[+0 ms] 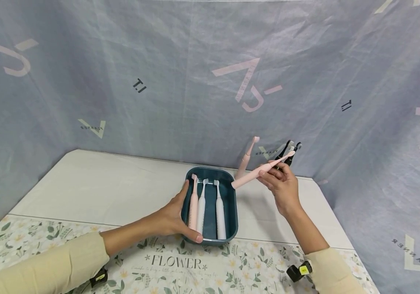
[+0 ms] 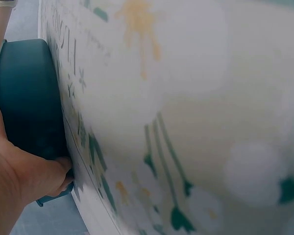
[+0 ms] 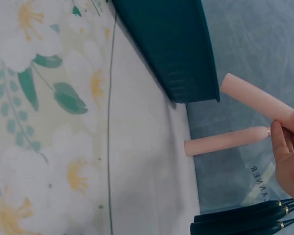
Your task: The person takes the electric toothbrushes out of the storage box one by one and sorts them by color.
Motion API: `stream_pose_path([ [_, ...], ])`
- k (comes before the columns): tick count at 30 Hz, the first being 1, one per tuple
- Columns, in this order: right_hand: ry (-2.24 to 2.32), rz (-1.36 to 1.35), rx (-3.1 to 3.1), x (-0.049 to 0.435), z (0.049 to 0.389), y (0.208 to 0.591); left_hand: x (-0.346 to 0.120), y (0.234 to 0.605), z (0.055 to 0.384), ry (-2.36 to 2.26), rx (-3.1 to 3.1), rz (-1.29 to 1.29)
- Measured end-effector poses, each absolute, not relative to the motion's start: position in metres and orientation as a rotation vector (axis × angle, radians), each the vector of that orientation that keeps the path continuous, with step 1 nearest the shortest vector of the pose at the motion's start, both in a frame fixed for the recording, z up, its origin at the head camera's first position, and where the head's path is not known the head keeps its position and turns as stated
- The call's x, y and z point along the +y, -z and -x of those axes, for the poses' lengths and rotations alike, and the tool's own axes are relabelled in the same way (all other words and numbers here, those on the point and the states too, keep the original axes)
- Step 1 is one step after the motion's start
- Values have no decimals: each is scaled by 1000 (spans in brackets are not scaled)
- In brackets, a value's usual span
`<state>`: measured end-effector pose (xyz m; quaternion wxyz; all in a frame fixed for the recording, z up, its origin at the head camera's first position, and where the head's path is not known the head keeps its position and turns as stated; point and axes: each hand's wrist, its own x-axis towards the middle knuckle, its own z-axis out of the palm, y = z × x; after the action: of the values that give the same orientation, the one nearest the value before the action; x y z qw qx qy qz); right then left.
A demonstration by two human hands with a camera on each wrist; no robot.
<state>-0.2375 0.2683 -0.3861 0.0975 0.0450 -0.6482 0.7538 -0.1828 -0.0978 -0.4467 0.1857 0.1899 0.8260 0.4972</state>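
My right hand (image 1: 284,190) pinches a pink electric toothbrush (image 1: 248,178) by its handle, raised just right of a dark teal bin (image 1: 211,214). The brush slants, its head up to the right and its base near the bin's right rim. My left hand (image 1: 171,214) grips the bin at its left side, thumb over the near left corner. Inside lie a pink toothbrush (image 1: 193,208) at the left, a white toothbrush (image 1: 201,208) beside it and another white toothbrush (image 1: 220,216) farther right, heads toward the back.
Another pink toothbrush (image 1: 244,161) stands upright behind the bin's right side. Several black toothbrushes (image 3: 240,220) stand to its right, partly hidden by my right hand in the head view. A grey printed curtain (image 1: 180,81) rises behind the white table (image 1: 96,183), whose front has a floral cover (image 1: 136,253).
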Motion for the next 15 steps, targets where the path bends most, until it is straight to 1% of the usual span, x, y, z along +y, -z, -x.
stream_pose_path([
  [7, -2216, -100, -1876, 273, 244, 383, -98, 447, 183, -1397, 2337, -544],
  [15, -2174, -91, -1850, 279, 252, 394, -97, 445, 182, -1389, 2344, -518],
])
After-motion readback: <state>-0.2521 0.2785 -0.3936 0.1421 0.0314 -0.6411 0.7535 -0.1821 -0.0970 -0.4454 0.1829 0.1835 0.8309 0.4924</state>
